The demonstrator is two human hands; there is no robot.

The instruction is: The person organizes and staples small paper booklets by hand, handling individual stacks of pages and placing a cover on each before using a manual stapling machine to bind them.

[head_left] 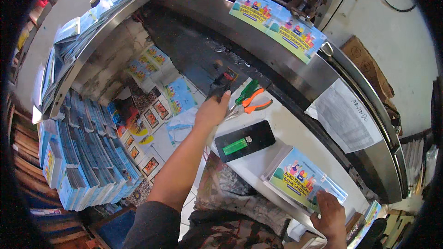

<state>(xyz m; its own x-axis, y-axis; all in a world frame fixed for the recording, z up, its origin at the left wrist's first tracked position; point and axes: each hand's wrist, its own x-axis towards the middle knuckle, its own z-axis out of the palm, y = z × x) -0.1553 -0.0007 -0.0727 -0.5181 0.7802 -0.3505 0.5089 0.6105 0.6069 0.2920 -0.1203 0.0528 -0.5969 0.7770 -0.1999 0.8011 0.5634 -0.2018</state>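
My left hand [213, 110] reaches forward over the white ledge, its fingers closed around a dark object [221, 84] that I cannot make out. Beside it lie orange-handled pliers [251, 103] and a green-handled screwdriver [247, 92]. My right hand [330, 214] is at the near right corner of a stack of colourful booklets [295, 175], with curled fingers on the top booklet's edge and the thumb lower at its side. Between the hands, a green lighter [235, 146] lies on a black phone [258, 137].
Tall bundles of blue booklets [87, 166] stand at left, with more along a curved metal rim [99, 27]. Booklet covers [277, 23] lie on the metal machine bed [332, 71] ahead. A handwritten paper sheet [344, 115] rests at right, near torn cardboard [367, 64].
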